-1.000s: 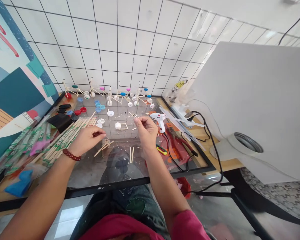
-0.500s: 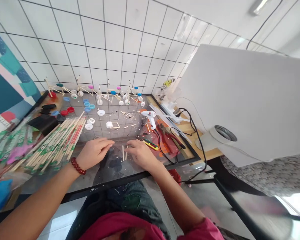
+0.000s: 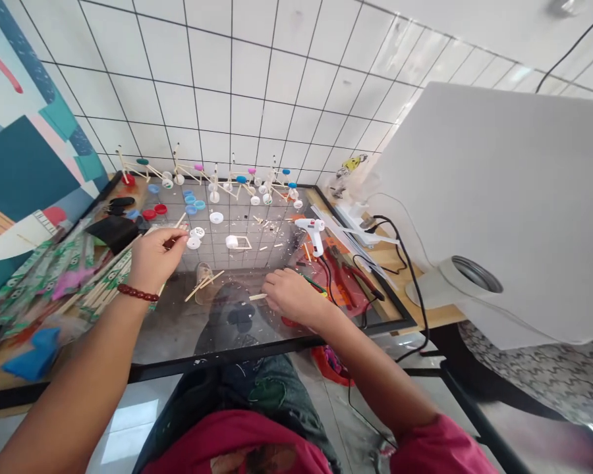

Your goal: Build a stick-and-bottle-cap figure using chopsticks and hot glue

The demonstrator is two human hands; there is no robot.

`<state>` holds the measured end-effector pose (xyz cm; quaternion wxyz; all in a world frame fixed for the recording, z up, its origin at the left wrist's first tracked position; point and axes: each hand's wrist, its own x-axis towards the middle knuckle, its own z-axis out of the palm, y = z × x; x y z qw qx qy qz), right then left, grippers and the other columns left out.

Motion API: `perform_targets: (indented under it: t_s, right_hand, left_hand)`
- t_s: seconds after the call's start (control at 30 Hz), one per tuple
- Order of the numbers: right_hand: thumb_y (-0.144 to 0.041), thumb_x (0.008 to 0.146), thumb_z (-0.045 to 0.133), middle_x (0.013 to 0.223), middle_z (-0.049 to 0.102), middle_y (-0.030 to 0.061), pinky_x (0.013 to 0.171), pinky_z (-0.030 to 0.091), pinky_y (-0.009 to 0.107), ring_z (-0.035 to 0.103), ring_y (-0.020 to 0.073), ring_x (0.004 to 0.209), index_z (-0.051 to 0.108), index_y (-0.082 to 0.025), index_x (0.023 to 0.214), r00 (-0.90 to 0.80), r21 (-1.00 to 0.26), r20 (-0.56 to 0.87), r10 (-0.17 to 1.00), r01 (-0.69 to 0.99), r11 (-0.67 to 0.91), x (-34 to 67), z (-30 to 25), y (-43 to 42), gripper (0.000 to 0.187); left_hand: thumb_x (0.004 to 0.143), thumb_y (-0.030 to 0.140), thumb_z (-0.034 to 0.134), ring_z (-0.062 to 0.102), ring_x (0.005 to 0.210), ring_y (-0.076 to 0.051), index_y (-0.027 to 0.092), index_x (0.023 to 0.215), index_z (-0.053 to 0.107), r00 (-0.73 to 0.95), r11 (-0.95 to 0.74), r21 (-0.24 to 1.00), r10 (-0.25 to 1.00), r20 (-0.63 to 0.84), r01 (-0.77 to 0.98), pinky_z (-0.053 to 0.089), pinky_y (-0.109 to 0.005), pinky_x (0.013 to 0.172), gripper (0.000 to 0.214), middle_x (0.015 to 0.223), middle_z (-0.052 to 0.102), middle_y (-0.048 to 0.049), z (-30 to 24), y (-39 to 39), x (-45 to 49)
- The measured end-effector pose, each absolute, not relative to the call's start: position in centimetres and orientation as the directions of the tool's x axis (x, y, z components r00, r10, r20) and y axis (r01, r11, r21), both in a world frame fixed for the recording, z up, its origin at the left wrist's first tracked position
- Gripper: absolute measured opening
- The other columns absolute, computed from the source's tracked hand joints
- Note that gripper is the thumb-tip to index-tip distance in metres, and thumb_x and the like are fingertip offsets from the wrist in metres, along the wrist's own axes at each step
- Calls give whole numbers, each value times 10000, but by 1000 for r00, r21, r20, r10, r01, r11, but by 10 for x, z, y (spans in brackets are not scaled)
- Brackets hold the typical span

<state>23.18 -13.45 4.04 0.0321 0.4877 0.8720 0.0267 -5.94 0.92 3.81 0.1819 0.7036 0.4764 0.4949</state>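
The right hand (image 3: pixel 292 296) is low over the glass tabletop (image 3: pixel 170 339), its fingers curled together and clamped on a short wooden stick (image 3: pixel 257 297), whose pale end comes out from the fingertips toward the left. The left hand (image 3: pixel 157 258) is well apart from it, raised above the bundle of wrapped chopsticks (image 3: pixel 109 283); its thumb and forefinger come close together, but I cannot tell if they touch or pinch some small thing. Just beside these fingertips lie two round white caps (image 3: pixel 196 237). Between the hands, a few cut sticks (image 3: pixel 203 284) lie at a slant on the glass, near its front part. Farther back, a thick white cap (image 3: pixel 232 242) is joined to a small stick frame (image 3: pixel 244 243), with wood scraps (image 3: pixel 264 224) scattered behind it. A white glue gun (image 3: pixel 311 230) lies beyond the right hand, with red-handled pliers (image 3: pixel 358 273) to the right; a cutter knife (image 3: pixel 317 285) is partly hidden by this hand. At the back, along the tiled wall (image 3: pixel 247 72), several small stick-and-cap models (image 3: pixel 241 180) stand in a row, and loose blue caps (image 3: pixel 192 209) and red caps (image 3: pixel 149 214) lie in front of them, on the left side
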Motion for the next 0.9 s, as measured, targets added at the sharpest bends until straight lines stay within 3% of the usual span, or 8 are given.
perform_targets:
  t_s: [0.1, 0.2, 0.33, 0.43, 0.5, 0.6, 0.73, 0.9]
  right_hand:
    - [-179, 935, 736, 994, 790, 145, 716, 491, 343, 731, 267, 854, 770, -148, 1023, -446, 57, -82, 891, 891, 451, 225, 41, -131, 100]
    - [-147, 846, 758, 889, 781, 120, 664, 467, 330, 710, 251, 753, 744, -177, 873, -409, -58, -66, 910, 912, 406, 224, 39, -130, 43]
    - [-155, 839, 684, 730, 676, 12, 651, 409, 295, 605, 176, 664, 637, -219, 775, -348, -455, 35, 937, 829, 325, 230, 36, -117, 101]
    - [-230, 875, 620, 723, 599, -37, 650, 401, 266, 528, 139, 666, 570, -226, 818, -209, -772, 106, 972, 598, 213, 227, 28, -95, 75]
    - [-264, 870, 617, 715, 551, -56, 652, 404, 259, 500, 131, 660, 536, -232, 820, -101, -871, 137, 985, 462, 168, 219, 18, -79, 101]
    - [-272, 884, 617, 733, 556, -55, 659, 416, 257, 508, 129, 660, 539, -233, 842, -18, -887, 197, 980, 422, 186, 208, 3, -68, 96]
    - [-226, 908, 646, 776, 655, -25, 691, 457, 257, 578, 141, 695, 651, -214, 891, -110, -819, 233, 966, 513, 256, 203, -4, -77, 21]
    - [-187, 967, 685, 909, 782, 47, 831, 475, 319, 682, 203, 869, 787, -219, 951, -248, -516, 240, 939, 786, 339, 200, 1, -87, 108]
  left_hand:
    - [821, 357, 726, 691, 692, -243, 258, 836, 832, 131, -483, 700, 859, 494, 527, 550, -352, 738, 146, 791, 795, -46, 32, 4, -52]
    - [810, 343, 715, 704, 695, -269, 276, 772, 826, 241, -519, 578, 838, 491, 630, 505, -345, 664, 135, 765, 798, -56, 26, -1, -47]
    - [796, 371, 721, 695, 657, -270, 285, 739, 820, 298, -463, 523, 880, 370, 716, 448, -335, 605, 143, 695, 782, -45, 32, -5, -47]
    - [841, 414, 678, 736, 759, -261, 264, 800, 828, 305, -347, 556, 937, 170, 756, 481, -322, 683, 216, 780, 815, -47, 46, -7, -49]
    - [847, 452, 680, 745, 811, -265, 246, 785, 811, 341, -292, 523, 940, 2, 801, 473, -320, 701, 251, 815, 822, -56, 54, -11, -48]
    - [828, 517, 725, 741, 847, -280, 237, 756, 777, 387, -288, 416, 905, -177, 863, 432, -329, 682, 293, 824, 815, -71, 61, -19, -43]
    - [859, 483, 730, 742, 883, -300, 228, 754, 742, 349, -292, 241, 904, -247, 926, 380, -343, 670, 276, 841, 809, -97, 63, -30, -34]
    - [914, 295, 622, 752, 931, -288, 220, 764, 726, 389, -357, 159, 877, -281, 921, 394, -347, 700, 197, 922, 822, -100, 67, -38, -29]
